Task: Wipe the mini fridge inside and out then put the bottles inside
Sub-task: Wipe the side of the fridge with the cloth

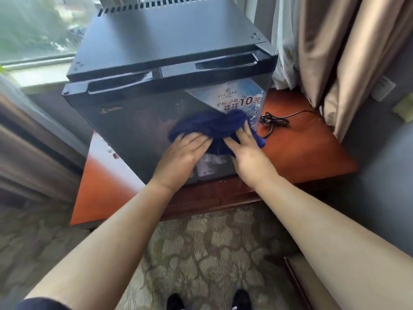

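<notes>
The black, glass-fronted mini fridge (138, 135) stands with its door closed on the reddish-brown wooden counter (301, 142). The left hand (181, 157) and the right hand (248, 151) both lie flat, fingers stretched out, pressing a crumpled dark blue cloth (214, 124) against the door front, just under the blue printed sticker (241, 99). I judge the task to be early, in the outside wipe, with the inside and the bottle loading still to do. No loose bottles show, and the pale shapes (210, 164) low on the door may be things behind the glass or only a reflection.
</notes>
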{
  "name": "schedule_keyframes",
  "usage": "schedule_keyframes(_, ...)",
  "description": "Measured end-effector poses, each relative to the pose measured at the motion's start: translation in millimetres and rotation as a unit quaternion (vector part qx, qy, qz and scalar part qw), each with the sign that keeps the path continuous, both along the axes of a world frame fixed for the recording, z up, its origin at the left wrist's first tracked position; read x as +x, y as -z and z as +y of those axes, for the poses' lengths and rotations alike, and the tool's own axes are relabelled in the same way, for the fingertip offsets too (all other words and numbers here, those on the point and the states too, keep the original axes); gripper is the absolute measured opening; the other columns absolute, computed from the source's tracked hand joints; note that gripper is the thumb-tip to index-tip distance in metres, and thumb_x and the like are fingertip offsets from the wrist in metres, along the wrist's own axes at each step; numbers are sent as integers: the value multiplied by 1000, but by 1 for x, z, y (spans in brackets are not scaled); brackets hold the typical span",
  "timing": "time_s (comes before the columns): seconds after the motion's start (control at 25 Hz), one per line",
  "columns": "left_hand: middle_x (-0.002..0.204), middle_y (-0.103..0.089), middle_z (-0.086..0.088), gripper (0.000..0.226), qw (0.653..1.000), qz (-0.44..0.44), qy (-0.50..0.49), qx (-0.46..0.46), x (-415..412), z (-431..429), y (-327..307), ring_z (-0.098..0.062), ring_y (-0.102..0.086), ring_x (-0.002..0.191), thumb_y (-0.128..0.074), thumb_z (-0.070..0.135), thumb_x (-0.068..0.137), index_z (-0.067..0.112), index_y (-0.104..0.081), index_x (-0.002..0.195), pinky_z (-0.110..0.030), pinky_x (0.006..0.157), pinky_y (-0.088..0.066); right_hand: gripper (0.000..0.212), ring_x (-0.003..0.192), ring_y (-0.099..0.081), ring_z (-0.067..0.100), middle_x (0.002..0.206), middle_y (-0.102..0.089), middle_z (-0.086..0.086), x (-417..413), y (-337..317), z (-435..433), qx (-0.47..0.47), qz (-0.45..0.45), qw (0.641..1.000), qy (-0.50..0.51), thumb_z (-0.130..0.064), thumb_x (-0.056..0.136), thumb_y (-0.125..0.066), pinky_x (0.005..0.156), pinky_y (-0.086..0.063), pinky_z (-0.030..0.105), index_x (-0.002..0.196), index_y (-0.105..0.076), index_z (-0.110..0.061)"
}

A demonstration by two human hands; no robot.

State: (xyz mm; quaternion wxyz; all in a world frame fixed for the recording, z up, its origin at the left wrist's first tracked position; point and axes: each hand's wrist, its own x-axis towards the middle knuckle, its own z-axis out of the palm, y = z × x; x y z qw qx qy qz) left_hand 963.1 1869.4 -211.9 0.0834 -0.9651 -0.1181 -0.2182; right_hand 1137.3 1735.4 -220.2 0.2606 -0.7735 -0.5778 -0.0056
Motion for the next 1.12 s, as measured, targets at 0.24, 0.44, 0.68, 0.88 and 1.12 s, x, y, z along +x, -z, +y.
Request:
schedule_keyframes(0.24, 141, -63, -8, 53, 1000, 6, 4, 14, -40, 18, -9, -22, -43, 134, -42, 7, 92, 7, -59, 142, -50, 107, -46, 67, 158, -7, 44, 165, -32, 21, -46, -7, 19, 25, 23, 999, -4, 15, 88, -60, 123, -21, 44, 151, -49, -6)
schedule_keyframes(0.44, 142, -63, -7, 44, 995, -82, 25, 57, -52, 34, -66, -25, -51, 133, -50, 3, 98, 8, -61, 140, -47, 109, -45, 65, 157, -18, 44, 163, -36, 20, -75, -45, 37, 133, 35, 990, 31, 10, 90, -63, 125, -29, 51, 152, -49, -7)
schedule_keyframes(0.68, 137, -66, 0, 36, 991, -119, 30, 58, -57, 39, -76, -25, -57, 126, -46, 9, 107, 15, -65, 137, -39, 105, -47, 42, 127, -44, 38, 141, -51, 23, -82, -73, 56, 223, -9, 971, 88, 1, 86, -67, 115, -40, 39, 126, -71, -9)
schedule_keyframes(0.88, 126, -71, -2, 43, 992, -116, 35, 26, -59, 51, -32, -28, -63, 116, -32, 12, 110, 12, -71, 127, -42, 97, -52, 41, 118, -43, 37, 136, -50, 25, -92, -36, 66, 166, -16, 981, 101, 1, 80, -68, 108, -40, 38, 120, -70, -7)
schedule_keyframes(1.12, 122, -73, -6, 38, 996, -63, 66, 0, -74, 61, 59, -23, -52, 119, -45, 6, 99, 9, -73, 124, -38, 96, -44, 46, 119, -45, 37, 133, -49, 18, -104, 50, 67, 65, 29, 992, 102, 6, 76, -73, 108, -42, 41, 118, -69, -12)
